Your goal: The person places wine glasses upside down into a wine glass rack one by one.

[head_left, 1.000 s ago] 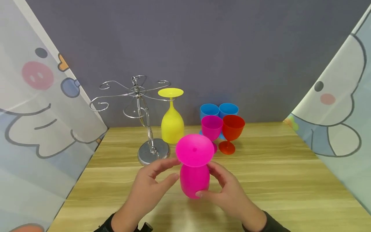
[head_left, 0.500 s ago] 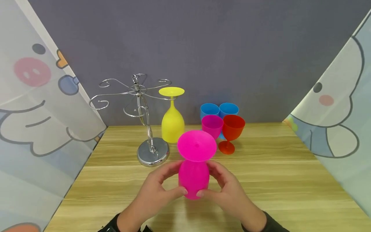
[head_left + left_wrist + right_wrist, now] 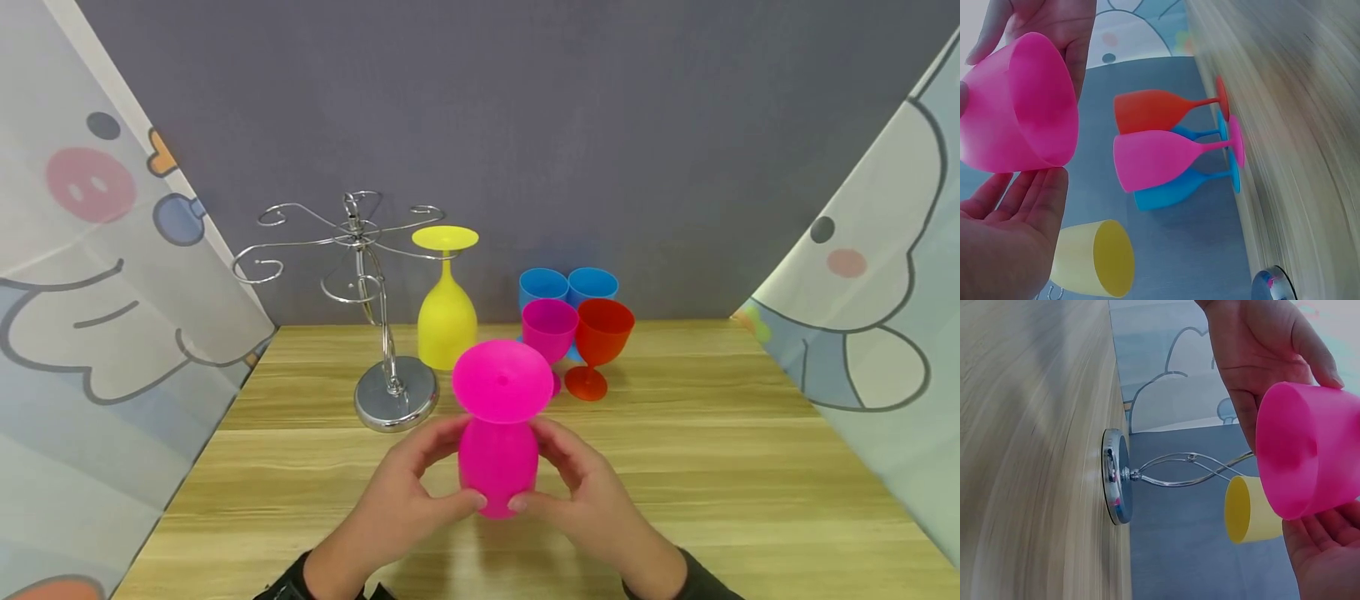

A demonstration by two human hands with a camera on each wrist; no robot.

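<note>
The left hand and right hand together grip a pink goblet round its bowl, upside down and raised above the worktop. Beyond it, a yellow goblet hangs inverted from the metal rack; farther right, a red goblet, another pink goblet and two blue goblets stand upright.

I have the person's left hand further toward three o'clock than a second ago. Its thumb, then apart from the upside-down, bright pink, plastic-looking goblet, now presses the bowl at about seven o'clock. Compared with half a second ago, I see that goblet slightly nearer nine o'clock, and a sliver of foot on the upright, pink, plastic-looking goblet shows again, just past the raised foot's three o'clock edge.
</note>
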